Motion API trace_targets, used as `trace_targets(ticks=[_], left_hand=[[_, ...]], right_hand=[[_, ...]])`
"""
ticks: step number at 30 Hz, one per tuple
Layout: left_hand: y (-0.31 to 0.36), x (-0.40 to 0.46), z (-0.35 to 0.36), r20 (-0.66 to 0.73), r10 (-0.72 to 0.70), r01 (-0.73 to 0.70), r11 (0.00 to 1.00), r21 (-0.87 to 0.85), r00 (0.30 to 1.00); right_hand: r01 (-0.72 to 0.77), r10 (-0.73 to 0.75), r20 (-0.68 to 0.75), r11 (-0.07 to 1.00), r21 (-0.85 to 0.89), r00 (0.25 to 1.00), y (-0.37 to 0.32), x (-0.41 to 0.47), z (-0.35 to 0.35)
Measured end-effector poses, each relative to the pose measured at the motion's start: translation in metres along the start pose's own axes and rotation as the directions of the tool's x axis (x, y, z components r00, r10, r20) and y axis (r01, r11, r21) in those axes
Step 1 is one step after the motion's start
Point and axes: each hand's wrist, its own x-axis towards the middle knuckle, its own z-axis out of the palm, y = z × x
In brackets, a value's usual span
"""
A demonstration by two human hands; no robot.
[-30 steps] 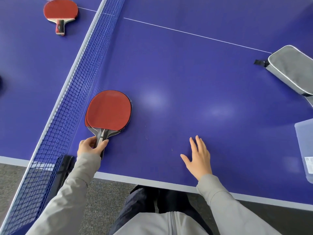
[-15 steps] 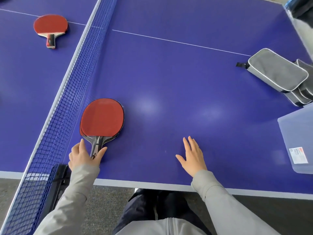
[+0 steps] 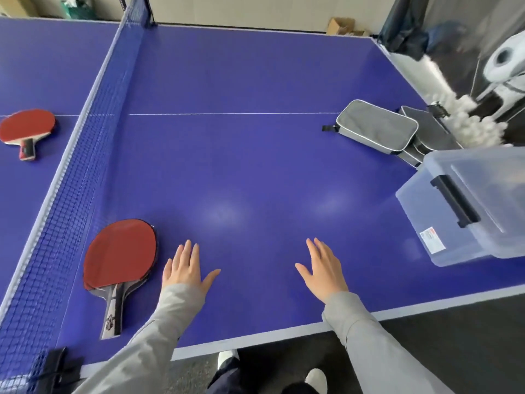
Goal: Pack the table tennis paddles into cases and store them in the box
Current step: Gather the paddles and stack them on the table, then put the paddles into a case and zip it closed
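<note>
A stack of red paddles [image 3: 120,254] with a grey handle lies on the blue table near the net, at the lower left. My left hand [image 3: 186,268] rests flat and open just right of it, not touching it. My right hand [image 3: 324,265] lies flat and open further right, holding nothing. Another red paddle [image 3: 27,125] lies beyond the net at the far left. Grey cases [image 3: 377,127] are piled at the right edge of the table. A clear plastic box [image 3: 466,206] with its lid on and a black latch stands at the near right.
The blue net [image 3: 82,155] runs from the near left corner to the far edge. The table's near edge [image 3: 255,336] is below my wrists. A white machine [image 3: 502,61] and a heap of white balls sit off the table's right side.
My left hand has let go of the paddle handle and moved right onto the table. The view has tilted up, bringing the cases and box fully into sight.
</note>
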Motion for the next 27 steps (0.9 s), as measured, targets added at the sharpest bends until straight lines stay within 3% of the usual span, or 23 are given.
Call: trace_targets(ticks=[9,18,27], left_hand=[[0.155,0.01,-0.014,0.005,0.083,-0.083,0.991,0.101,0.997],[0.29,0.002,-0.013,-0.075,0.095,-0.09,0.993,0.076,0.993],[0.379,0.048,-0.029,-0.12,0.12,-0.119,0.993,0.018,0.985]], right_hand=[[-0.048,0.05,-0.091,0.998,0.027,0.995,0.117,-0.011,-0.058],[0.052,-0.048,-0.148,0.998,0.024,0.988,0.22,-0.01,-0.111],[0.164,-0.159,-0.342,0.986,-0.016,0.926,0.267,0.054,-0.187]])
